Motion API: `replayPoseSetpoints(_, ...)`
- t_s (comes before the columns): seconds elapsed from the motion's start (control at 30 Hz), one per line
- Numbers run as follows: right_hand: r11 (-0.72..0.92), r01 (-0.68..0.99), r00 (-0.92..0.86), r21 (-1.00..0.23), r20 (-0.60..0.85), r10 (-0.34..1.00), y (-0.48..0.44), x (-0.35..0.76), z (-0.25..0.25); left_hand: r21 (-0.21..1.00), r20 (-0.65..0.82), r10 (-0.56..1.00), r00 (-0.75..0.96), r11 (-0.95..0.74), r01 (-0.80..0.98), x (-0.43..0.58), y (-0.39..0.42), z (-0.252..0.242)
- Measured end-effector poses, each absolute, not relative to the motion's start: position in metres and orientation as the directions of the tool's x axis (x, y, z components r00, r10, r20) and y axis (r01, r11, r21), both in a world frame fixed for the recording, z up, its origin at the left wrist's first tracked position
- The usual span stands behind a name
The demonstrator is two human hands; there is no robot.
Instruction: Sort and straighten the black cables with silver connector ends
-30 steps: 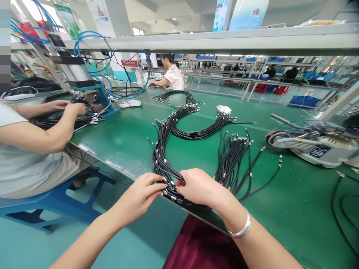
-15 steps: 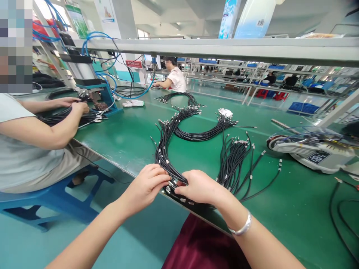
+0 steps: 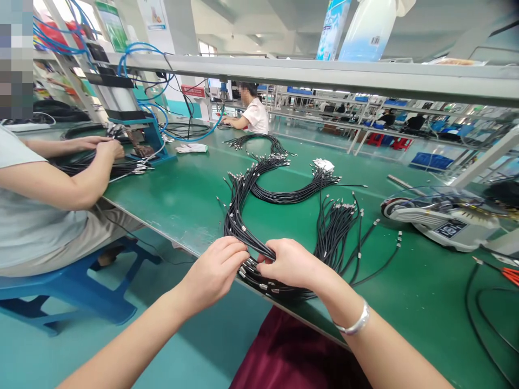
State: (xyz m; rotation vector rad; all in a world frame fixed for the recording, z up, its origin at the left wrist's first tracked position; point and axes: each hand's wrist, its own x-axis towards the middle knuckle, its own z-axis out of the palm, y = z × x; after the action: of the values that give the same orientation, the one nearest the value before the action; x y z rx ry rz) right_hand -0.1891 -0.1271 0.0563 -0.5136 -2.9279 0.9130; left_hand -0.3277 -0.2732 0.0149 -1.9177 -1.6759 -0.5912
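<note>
In the head view, the fingertips of the left hand [image 3: 217, 270] are hard to make out among the black cables [image 3: 239, 213], and the right hand [image 3: 290, 265] covers the part of them which passes behind it. Below the right hand the cables lie in shadow, at the edge of the worktop [image 3: 174, 200]. They are thin and smooth, gathered in a curve which goes from both hands away along the worktop; small silver metal pieces sit at their ends and also along their length. Beyond the hands lies a second bundle [image 3: 284, 197], and to the right of the right hand there is a spread of cable ends [image 3: 344, 207]. The right hand is closed around several cables, with the thumb on the nearer side. The left hand, just beside it, has its fingers bent together and touches the cables; whether it pinches one, I cannot tell.
</note>
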Motion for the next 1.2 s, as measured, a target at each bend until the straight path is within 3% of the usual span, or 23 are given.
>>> replayPoseSetpoints(0.1, 0.77, 0.302, -0.951, -0.563, -0.116, 0.288, -0.126, -0.191, 0.055, -0.108, 0.521, 0.838, 0.165, -0.127, 0.986, -0.327, -0.274, 0.01)
replayPoseSetpoints(0.4, 0.68, 0.342, -0.939, -0.649, -0.197, 0.283, -0.123, -0.193, 0.06, -0.142, 0.554, 0.804, 0.215, -0.163, 0.976, -0.327, -0.273, 0.009)
replayPoseSetpoints(0.67, 0.715, 0.394, -0.918, -0.577, -0.279, 0.281, -0.115, -0.187, 0.074, -0.137, 0.504, 0.853, 0.136, -0.077, 0.988, -0.385, -0.261, 0.015)
replayPoseSetpoints(0.73, 0.733, 0.417, -0.906, -0.537, -0.311, 0.287, -0.113, -0.186, 0.082, -0.061, 0.503, 0.864, 0.02, 0.012, 0.998, -0.411, -0.259, 0.013)
replayPoseSetpoints(0.8, 0.738, 0.437, -0.894, -0.515, -0.339, 0.292, -0.112, -0.186, 0.087, 0.112, 0.546, 0.811, -0.209, 0.176, 0.978, -0.421, -0.259, 0.014)
replayPoseSetpoints(0.87, 0.724, 0.439, -0.894, -0.532, -0.338, 0.294, -0.111, -0.185, 0.089, 0.43, 0.556, 0.634, -0.537, 0.333, 0.839, -0.409, -0.261, 0.019)
replayPoseSetpoints(0.9, 0.713, 0.434, -0.898, -0.55, -0.324, 0.297, -0.111, -0.185, 0.088, 0.621, 0.481, 0.534, -0.696, 0.353, 0.7, -0.394, -0.262, 0.022)
replayPoseSetpoints(0.93, 0.704, 0.425, -0.904, -0.569, -0.303, 0.301, -0.111, -0.185, 0.087, 0.8, 0.321, 0.475, -0.82, 0.327, 0.503, -0.376, -0.263, 0.024)
replayPoseSetpoints(0.97, 0.697, 0.414, -0.91, -0.586, -0.28, 0.305, -0.111, -0.185, 0.086, 0.925, 0.074, 0.548, -0.833, 0.275, 0.263, -0.356, -0.264, 0.027)
replayPoseSetpoints(1.0, 0.693, 0.402, -0.915, -0.598, -0.262, 0.305, -0.11, -0.185, 0.085, 0.97, -0.154, 0.675, -0.721, 0.244, 0.021, -0.336, -0.263, 0.029)
replayPoseSetpoints(1.03, 0.692, 0.395, -0.918, -0.604, -0.255, 0.302, -0.11, -0.185, 0.085, 0.958, -0.285, 0.757, -0.588, 0.23, -0.169, -0.319, -0.261, 0.031)
replayPoseSetpoints(1.1, 0.7, 0.396, -0.918, -0.595, -0.259, 0.299, -0.109, -0.185, 0.085, 0.905, -0.341, 0.821, -0.458, 0.154, -0.397, -0.294, -0.253, 0.033)
replayPoseSetpoints(1.2, 0.736, 0.425, -0.903, -0.527, -0.301, 0.306, -0.106, -0.184, 0.092, 0.875, -0.296, 0.825, -0.481, 0.032, -0.484, -0.289, -0.236, 0.036)
